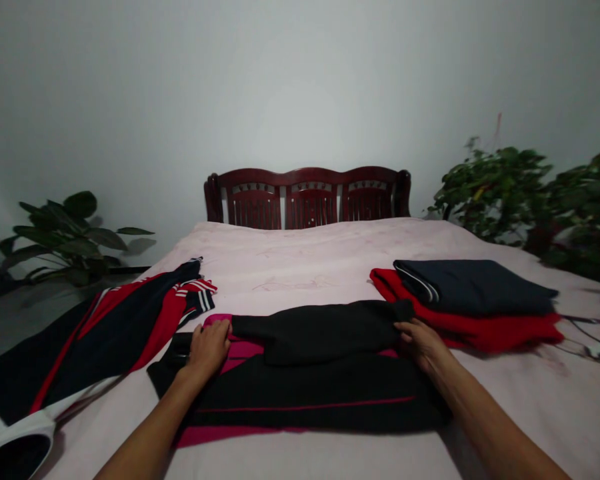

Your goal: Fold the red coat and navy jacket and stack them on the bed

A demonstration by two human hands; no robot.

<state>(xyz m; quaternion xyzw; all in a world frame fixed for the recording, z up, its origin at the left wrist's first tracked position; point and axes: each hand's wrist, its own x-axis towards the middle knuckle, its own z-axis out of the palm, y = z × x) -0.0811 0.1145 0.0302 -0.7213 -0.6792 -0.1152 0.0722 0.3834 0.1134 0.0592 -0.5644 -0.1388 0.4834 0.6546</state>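
A black jacket with magenta panels [325, 383] lies partly folded across the bed in front of me, a black sleeve laid along its upper side. At its left end, my left hand [209, 348] has its fingers curled over the magenta and black cloth. My right hand [423, 341] pinches the black cloth at the right end between thumb and fingers. Just beyond that hand sits a folded stack, a dark blue garment [480, 287] on top of a red one [490, 330]. The undersides of the fingers are hidden by the hands.
A navy and red jacket with white stripes [115, 327] is spread at the left. The pink bedsheet [290, 267] reaches back to a dark wooden headboard-like backrest [310, 197]. Leafy plants stand at the left [70, 233] and right [505, 193]. Thin cables [593, 343] lie at the right edge.
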